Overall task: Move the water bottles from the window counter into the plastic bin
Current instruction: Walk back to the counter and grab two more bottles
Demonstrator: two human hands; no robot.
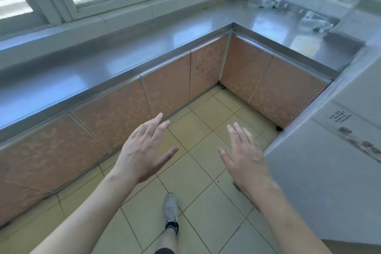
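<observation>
Clear plastic water bottles lie on their sides on the steel window counter (144,47) at the far right: one group (266,3) near the back window, another group (315,21) closer to the white appliance. My left hand (144,148) and my right hand (245,154) are both held out over the floor, flat, fingers apart, holding nothing. Both hands are far from the bottles, well below the counter edge. No plastic bin is in view.
The L-shaped steel counter runs along the windows with orange cabinet doors (169,93) below. A tall white appliance (329,150) stands at the right. The floor (198,171) is yellow tile; my foot in a grey shoe (171,210) is below my hands.
</observation>
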